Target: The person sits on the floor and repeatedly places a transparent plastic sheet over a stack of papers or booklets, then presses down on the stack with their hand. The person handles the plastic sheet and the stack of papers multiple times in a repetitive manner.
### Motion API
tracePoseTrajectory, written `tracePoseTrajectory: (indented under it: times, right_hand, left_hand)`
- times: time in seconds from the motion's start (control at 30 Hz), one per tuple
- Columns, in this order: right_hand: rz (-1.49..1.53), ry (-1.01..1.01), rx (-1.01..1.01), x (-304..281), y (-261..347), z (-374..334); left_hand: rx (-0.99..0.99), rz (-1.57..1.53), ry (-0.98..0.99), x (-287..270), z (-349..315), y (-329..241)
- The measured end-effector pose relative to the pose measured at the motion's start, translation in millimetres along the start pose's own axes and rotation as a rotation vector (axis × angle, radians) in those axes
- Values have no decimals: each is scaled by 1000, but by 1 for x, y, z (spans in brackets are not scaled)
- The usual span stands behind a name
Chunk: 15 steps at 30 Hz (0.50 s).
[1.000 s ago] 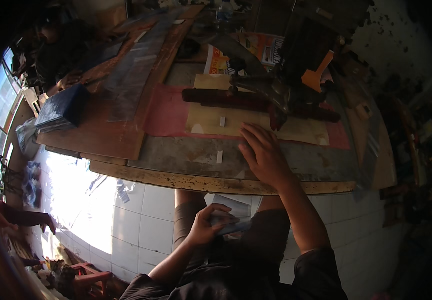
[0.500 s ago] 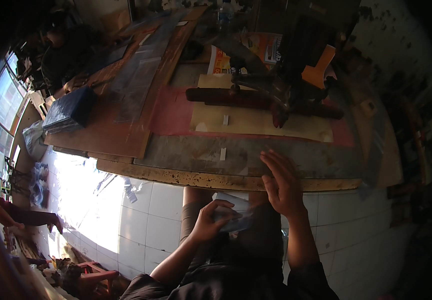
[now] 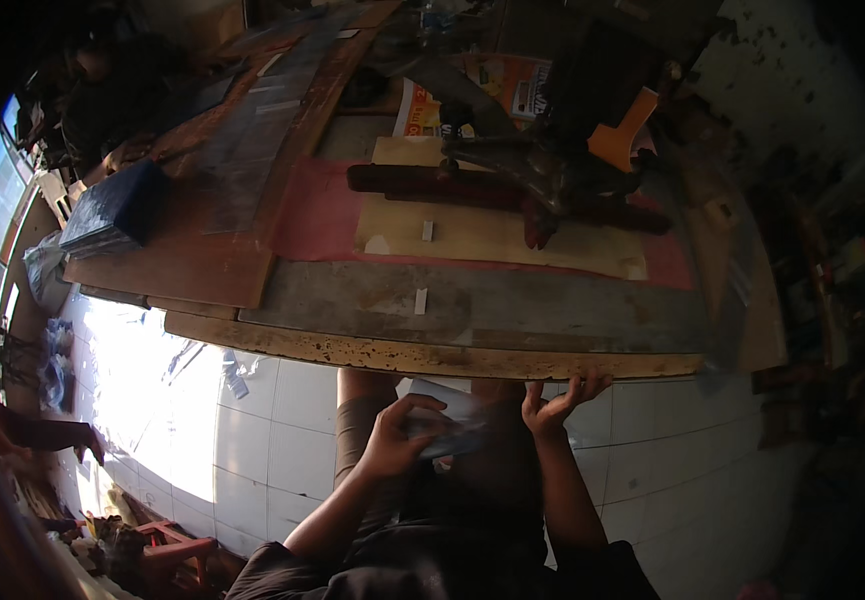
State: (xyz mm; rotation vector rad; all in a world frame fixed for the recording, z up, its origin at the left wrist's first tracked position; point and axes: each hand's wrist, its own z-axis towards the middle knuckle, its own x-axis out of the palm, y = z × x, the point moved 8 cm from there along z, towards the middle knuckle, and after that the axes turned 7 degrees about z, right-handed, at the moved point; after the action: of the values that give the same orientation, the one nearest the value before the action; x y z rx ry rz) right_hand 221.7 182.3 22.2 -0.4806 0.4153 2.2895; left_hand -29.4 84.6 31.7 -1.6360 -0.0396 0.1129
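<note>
Currently, at the far left, a co-worker's arm (image 3: pixel 47 432) extends over the sunlit floor (image 3: pixel 142 400), above a red stool (image 3: pixel 180 552). Next, a blue block (image 3: pixel 117 212) rests near the left end of a brown board (image 3: pixel 177 265). A clear strip (image 3: pixel 252 165) lies lengthwise on the board. To its right, a pink sheet (image 3: pixel 314 212) lies on the grey table (image 3: pixel 342 292).

Your left hand (image 3: pixel 395 437) is below the table edge, above your lap; its fingers are curled and grip the clear plastic (image 3: pixel 447 402). The plastic is blurred, so its piece count cannot be told. On the table, one white tab (image 3: pixel 420 301) lies on the grey surface; another lies on the yellow sheet (image 3: pixel 512 243), which overlaps the pink one. The dark machine (image 3: pixel 542 165) spans both sheets with its long bar.

Your right hand (image 3: pixel 557 405) is at the front edge, fingers spread and holding nothing visible; contact with the edge cannot be told. Farther right and back stands an orange piece (image 3: pixel 624 137).
</note>
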Motion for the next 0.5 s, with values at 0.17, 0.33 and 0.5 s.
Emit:
tracePoseTrajectory:
  times: [0.17,0.33,0.5]
  right_hand:
    - [16,-96,26,9,5,1]
    - [18,-26,36,4,-1,-9]
    - [30,14,28,1,-1,-8]
  left_hand:
    - [73,16,-3,-1,-2,-2]
    - [88,8,4,-2,-3,-9]
    - [108,14,-1,-2,-4,-8]
